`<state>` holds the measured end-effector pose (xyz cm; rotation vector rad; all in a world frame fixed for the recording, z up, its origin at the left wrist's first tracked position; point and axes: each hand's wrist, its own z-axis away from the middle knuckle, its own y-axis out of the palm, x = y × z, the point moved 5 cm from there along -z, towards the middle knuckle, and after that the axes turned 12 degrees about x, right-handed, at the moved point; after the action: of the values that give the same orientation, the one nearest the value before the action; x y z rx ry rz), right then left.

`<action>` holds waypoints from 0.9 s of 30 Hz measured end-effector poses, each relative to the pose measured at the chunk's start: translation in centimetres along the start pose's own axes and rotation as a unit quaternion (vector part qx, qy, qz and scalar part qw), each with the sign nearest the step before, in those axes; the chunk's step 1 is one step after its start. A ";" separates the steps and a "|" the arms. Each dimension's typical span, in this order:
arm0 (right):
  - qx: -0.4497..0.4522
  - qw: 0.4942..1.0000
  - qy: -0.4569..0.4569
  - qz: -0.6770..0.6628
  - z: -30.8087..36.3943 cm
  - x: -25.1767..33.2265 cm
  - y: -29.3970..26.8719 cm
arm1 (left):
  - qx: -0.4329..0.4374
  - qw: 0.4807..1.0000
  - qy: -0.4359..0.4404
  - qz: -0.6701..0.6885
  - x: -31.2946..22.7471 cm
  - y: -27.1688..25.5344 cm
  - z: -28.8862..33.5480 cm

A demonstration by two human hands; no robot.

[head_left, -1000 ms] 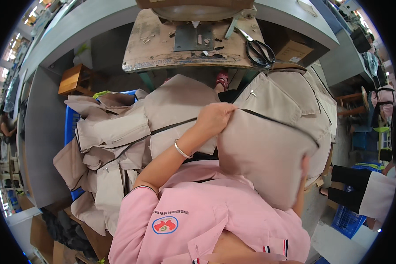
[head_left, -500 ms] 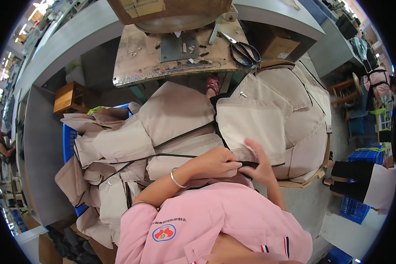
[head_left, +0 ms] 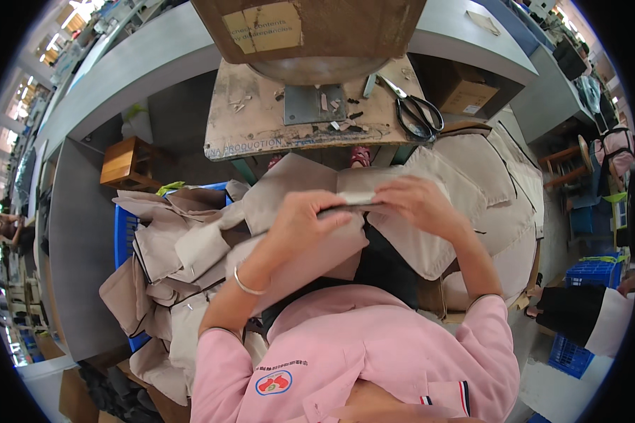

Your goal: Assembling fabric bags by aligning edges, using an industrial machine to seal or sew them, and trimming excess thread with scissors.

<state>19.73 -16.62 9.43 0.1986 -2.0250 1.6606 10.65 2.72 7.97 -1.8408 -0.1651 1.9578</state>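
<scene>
In front of my chest, both hands hold up the black-bound edge of a beige fabric piece (head_left: 310,257). My left hand (head_left: 300,220), with a bracelet on its wrist, pinches the edge between thumb and fingers. A short stretch of edge away, my right hand (head_left: 416,206) has its fingers bent over the same edge; its thumb is hidden. The cloth hangs down toward my lap, and more beige panels (head_left: 480,187) lie heaped on the right. Similar bound pieces (head_left: 159,247) pile up on the left.
A worn work table (head_left: 250,130) stands ahead, bearing black-handled scissors (head_left: 418,116), a metal plate (head_left: 300,106) and scraps. A brown box-like thing (head_left: 353,32) overhangs it. A blue basket (head_left: 123,233) and wooden stool (head_left: 127,162) are left; a cardboard box (head_left: 469,92) sits far right.
Both hands have risen away from my body, lifting the bound edge with them. My right hand, blurred and spread before, now grips the edge. The view has shifted slightly.
</scene>
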 end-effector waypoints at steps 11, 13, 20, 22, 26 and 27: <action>-0.060 0.989 0.128 0.040 -10.5 -5.2 -5.2 | 0.016 1.000 -0.002 0.026 0.0 -11.2 -8.7; -0.051 0.990 0.107 0.076 -11.5 -6.0 -5.3 | 0.056 0.991 -0.039 0.113 1.0 -11.6 -9.4; -0.077 0.991 0.074 -0.079 -13.6 -9.0 -5.4 | 0.022 0.968 -0.091 0.231 2.4 -13.4 -10.7; -0.117 0.990 0.039 -0.073 -14.0 -9.3 -5.7 | -0.019 0.963 -0.064 0.260 2.4 -13.9 -10.9; -0.143 0.989 -0.003 -0.047 -14.3 -9.7 -5.6 | -0.014 0.961 -0.053 0.271 2.6 -14.3 -11.3; -0.162 0.986 -0.011 -0.047 -14.2 -9.7 -5.7 | -0.009 0.963 -0.046 0.265 2.5 -14.3 -11.4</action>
<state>34.62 -6.51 11.56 0.1942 -2.2302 1.2544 25.08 14.10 9.91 -1.9483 0.3169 2.3971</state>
